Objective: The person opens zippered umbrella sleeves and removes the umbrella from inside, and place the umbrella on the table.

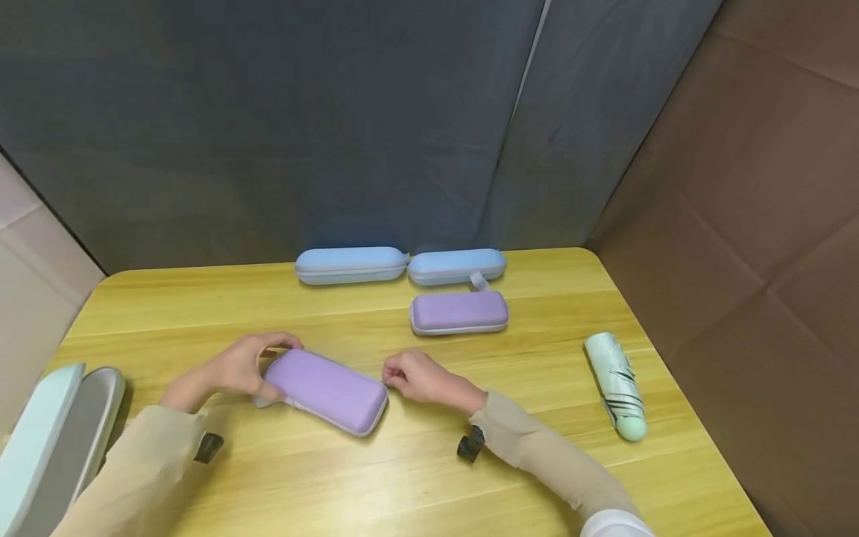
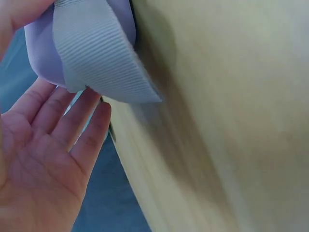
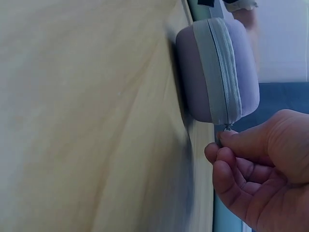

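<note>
Zipper pull (image 3: 227,128) in the right grip (image 3: 263,174)

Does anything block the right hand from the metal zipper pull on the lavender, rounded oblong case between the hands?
Nothing visible: the right hand pinches the zipper pull at one end of the lavender case.

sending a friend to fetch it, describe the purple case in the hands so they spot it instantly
On the wooden table, look left of the middle. The left hand holds one end of the purple case, and the right hand pinches the zip pull at the other. Unlike the other purple case, near a blue case, it's being held.
</note>
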A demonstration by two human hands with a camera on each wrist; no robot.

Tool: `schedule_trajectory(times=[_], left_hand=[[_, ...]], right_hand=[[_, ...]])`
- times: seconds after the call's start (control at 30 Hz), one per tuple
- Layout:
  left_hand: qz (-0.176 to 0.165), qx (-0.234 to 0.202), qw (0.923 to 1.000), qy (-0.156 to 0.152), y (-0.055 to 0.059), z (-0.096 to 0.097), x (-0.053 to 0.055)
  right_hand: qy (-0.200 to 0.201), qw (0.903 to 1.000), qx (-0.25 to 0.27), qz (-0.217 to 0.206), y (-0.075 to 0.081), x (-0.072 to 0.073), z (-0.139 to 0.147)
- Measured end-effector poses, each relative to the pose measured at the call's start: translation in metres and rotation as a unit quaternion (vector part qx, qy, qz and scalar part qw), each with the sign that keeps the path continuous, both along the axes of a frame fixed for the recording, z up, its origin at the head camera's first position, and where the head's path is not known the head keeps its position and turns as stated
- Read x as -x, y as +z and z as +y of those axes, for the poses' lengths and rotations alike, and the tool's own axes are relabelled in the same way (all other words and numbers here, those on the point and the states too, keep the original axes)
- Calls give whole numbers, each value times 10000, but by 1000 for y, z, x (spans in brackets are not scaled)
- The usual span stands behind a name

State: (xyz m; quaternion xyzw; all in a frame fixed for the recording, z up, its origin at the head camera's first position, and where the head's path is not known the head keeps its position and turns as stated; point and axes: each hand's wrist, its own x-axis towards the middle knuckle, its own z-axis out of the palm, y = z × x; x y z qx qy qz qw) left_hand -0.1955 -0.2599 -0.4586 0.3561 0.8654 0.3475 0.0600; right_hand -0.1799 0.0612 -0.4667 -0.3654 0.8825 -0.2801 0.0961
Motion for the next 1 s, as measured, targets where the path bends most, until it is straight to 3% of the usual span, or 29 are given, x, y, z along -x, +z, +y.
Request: schedule_trajectory(times=[0.17, 0.53, 0.73, 1.0], left_hand=[[-88, -276, 9994, 171, -4, 0, -9], [297, -256, 9947, 949, -12, 9, -30], [827, -40, 9825, 1669, -15, 19, -45], [798, 134, 9698, 2301, -14, 30, -61]], right_hand=[[-64, 9997, 30, 247, -1, -5, 9], [-308, 9977, 305, 529, -4, -17, 18], [-493, 9953, 677, 487, -6, -26, 21], [-923, 9865, 1188, 642, -10, -40, 17]])
